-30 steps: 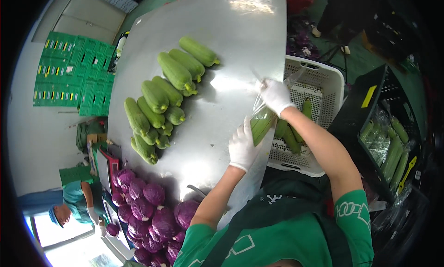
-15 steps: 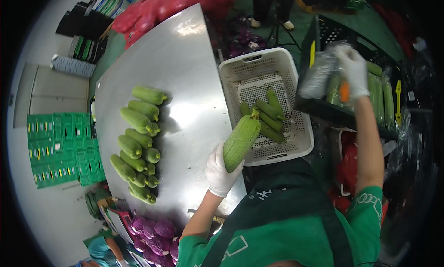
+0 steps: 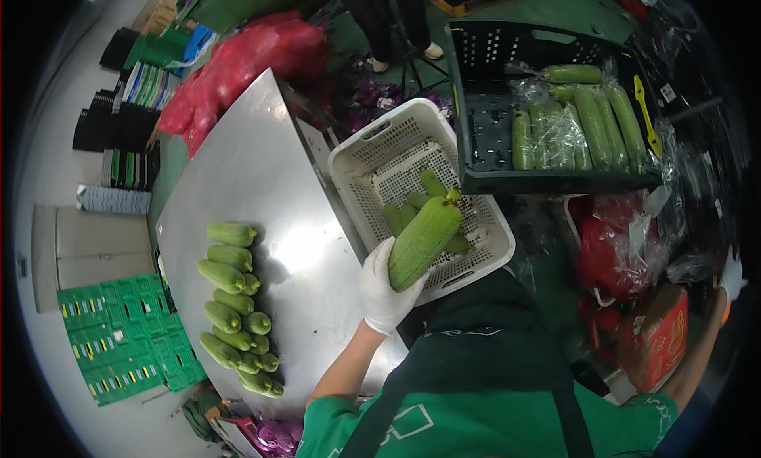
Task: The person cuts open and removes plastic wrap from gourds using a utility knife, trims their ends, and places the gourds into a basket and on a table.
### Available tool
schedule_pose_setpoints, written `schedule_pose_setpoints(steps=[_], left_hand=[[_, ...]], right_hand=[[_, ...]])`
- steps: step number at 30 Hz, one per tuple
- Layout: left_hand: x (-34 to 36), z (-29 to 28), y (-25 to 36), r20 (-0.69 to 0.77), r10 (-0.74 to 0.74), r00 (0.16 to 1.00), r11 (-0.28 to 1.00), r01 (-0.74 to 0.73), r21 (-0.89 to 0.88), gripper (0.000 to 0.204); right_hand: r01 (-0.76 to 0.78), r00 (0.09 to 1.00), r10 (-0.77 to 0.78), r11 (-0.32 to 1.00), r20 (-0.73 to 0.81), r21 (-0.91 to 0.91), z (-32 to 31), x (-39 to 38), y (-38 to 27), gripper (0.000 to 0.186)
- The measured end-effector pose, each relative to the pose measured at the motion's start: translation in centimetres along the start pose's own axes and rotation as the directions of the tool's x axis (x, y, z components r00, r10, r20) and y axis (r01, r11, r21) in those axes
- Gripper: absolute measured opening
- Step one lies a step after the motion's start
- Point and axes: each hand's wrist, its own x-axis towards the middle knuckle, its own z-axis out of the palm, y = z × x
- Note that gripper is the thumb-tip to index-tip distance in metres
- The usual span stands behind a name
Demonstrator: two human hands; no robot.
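In my left hand (image 3: 388, 287), which wears a white glove, is a large green luffa gourd (image 3: 426, 242), tilted with its stem end up and away over a white basket (image 3: 507, 256). Smaller green luffa gourds (image 3: 432, 180) lie inside that basket, partly covered by the held one. Far out at the right rim is my gloved right hand (image 3: 732, 275), its fingers blurred. Something orange (image 3: 726, 311) shows against its palm side; its kind cannot be made out. More luffa gourds (image 3: 231, 234) lie in rows on the steel table (image 3: 293, 180) at left.
A dark crate (image 3: 483, 133) holding several film-wrapped green gourds (image 3: 590, 125) stands beyond the basket, at right. Nearer are a red bag (image 3: 610, 244) and a red carton (image 3: 658, 339). Red net sacks (image 3: 254, 61) and green crates (image 3: 127, 331) are at left; a person's legs (image 3: 384, 18) show behind.
My right hand has gone from over the dark crate to the far right rim. The left hand still holds the luffa gourd over the basket. The whole view has turned.
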Motion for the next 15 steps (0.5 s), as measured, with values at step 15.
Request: schedule_pose_setpoints(steps=[15], left_hand=[[-0.7,4.1,1.5,0.654,0.250,0.714,-0.788,0.542,-0.291,0.073]], right_hand=[[-0.901,-0.078,-0.952,-0.060,-0.297,0.429,-41.9,-31.0,-35.8,0.067]])
